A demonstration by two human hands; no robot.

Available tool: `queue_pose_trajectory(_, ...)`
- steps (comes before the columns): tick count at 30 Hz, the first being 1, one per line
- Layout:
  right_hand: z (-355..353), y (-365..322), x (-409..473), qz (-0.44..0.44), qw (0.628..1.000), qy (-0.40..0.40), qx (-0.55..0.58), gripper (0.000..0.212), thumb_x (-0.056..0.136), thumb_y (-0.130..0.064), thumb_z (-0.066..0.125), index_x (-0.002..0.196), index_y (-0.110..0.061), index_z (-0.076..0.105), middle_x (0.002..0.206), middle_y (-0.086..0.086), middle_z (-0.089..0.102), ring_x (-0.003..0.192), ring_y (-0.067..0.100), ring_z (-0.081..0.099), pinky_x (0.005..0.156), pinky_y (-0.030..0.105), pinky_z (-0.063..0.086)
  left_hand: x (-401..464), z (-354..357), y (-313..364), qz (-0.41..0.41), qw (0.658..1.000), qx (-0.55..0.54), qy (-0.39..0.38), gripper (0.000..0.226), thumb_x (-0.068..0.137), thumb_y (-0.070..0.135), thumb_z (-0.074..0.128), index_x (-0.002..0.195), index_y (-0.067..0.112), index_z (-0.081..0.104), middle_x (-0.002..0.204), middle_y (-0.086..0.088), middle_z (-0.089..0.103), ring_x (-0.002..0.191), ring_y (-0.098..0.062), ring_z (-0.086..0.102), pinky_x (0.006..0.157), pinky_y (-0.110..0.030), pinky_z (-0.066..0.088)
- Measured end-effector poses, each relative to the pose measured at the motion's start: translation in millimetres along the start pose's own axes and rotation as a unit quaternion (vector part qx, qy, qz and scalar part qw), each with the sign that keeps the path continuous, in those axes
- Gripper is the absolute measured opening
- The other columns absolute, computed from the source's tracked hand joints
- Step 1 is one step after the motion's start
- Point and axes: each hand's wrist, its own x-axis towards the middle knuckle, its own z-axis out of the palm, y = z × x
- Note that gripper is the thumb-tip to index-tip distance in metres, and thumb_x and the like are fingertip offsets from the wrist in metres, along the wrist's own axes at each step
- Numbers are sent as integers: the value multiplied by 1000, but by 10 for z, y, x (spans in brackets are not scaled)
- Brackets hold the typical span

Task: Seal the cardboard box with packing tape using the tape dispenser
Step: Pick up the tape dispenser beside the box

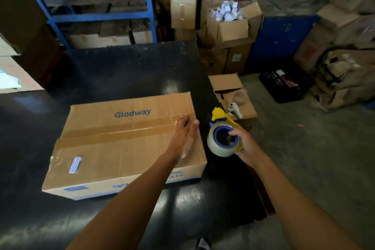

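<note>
— Where's the box?

— The cardboard box [129, 144] lies flat on the black table [121, 71], flaps closed, its long side running left to right across my view, the printed word toward the far edge. A strip of brown tape [113, 131] runs along that same length, over the middle seam.

— And your hands?

— My left hand [185, 135] is spread flat, fingers straight and gripping nothing, resting on the box top at the right end of the tape. My right hand [244, 144] is clenched around the tape dispenser [224, 134], just off the box's right edge, over the table's edge.

— Which way does it point?

— Its yellow head aims away from me; the clear roll's blue core faces up at me.
</note>
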Motion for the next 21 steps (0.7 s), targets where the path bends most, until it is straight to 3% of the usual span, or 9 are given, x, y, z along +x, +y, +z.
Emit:
queue_pose_trajectory(2, 222, -142, -203, -72, 993, 6, -92, 44, 74, -17, 62, 117, -23, 72, 112, 7, 72, 110, 28, 64, 91, 40, 51, -3, -189, 68, -43, 990, -132, -10, 74, 86, 79, 36, 133, 26, 60, 137, 1, 60, 127, -16, 53, 116, -49, 34)
queue_pose_trajectory(4, 483, -267, -371, -152, 969, -1, -193, 51, 71, -18, 64, 119, -34, 70, 110, -3, 73, 105, 17, 67, 87, 35, 53, -4, -462, 191, -73, 971, -228, -17, 70, 92, 75, 33, 117, 24, 73, 122, -1, 72, 116, -19, 64, 110, -42, 42)
queue_pose_trajectory(8, 1073, -374, -572, -297, 899, -20, -322, 54, 76, -17, 68, 123, -44, 64, 111, -8, 69, 98, 7, 64, 80, 18, 50, -155, -1152, 389, -134, 931, -339, -26, 68, 104, 53, 26, 115, 2, 69, 111, -18, 73, 105, -30, 68, 89, -37, 53)
queue_pose_trajectory(11, 1465, -263, -601, -407, 807, 9, -428, 54, 76, -32, 62, 129, -43, 60, 95, -2, 56, 82, 6, 55, 71, 14, 44, -389, -1682, 249, -157, 892, -422, -38, 68, 102, 56, 32, 124, -2, 62, 120, -24, 69, 115, -36, 65, 99, -44, 50)
queue_pose_trajectory(14, 1783, -83, -560, -436, 732, -37, -522, 58, 76, -40, 56, 134, -44, 55, 92, -6, 42, 78, 3, 48, 64, 13, 40, -591, -2054, 125, -151, 876, -457, -41, 62, 102, 51, 41, 126, -2, 61, 119, -23, 70, 111, -35, 68, 104, -46, 49)
queue_pose_trajectory(16, 1962, 38, -515, -428, 722, -67, -540, 60, 79, -35, 60, 136, -47, 51, 90, -9, 38, 78, 4, 46, 61, 17, 40, -718, -2228, 68, -154, 883, -442, -25, 51, 102, 42, 48, 123, -1, 64, 111, -18, 74, 99, -30, 72, 93, -41, 56)
queue_pose_trajectory(21, 2510, 129, -457, -437, 738, -129, -498, 62, 79, -33, 61, 133, -60, 45, 96, -12, 42, 86, 7, 50, 65, 19, 45, -862, -2649, -191, -210, 856, -471, 45, 12, 98, 13, 58, 98, 6, 68, 84, -11, 77, 69, -21, 76, 57, -30, 61)
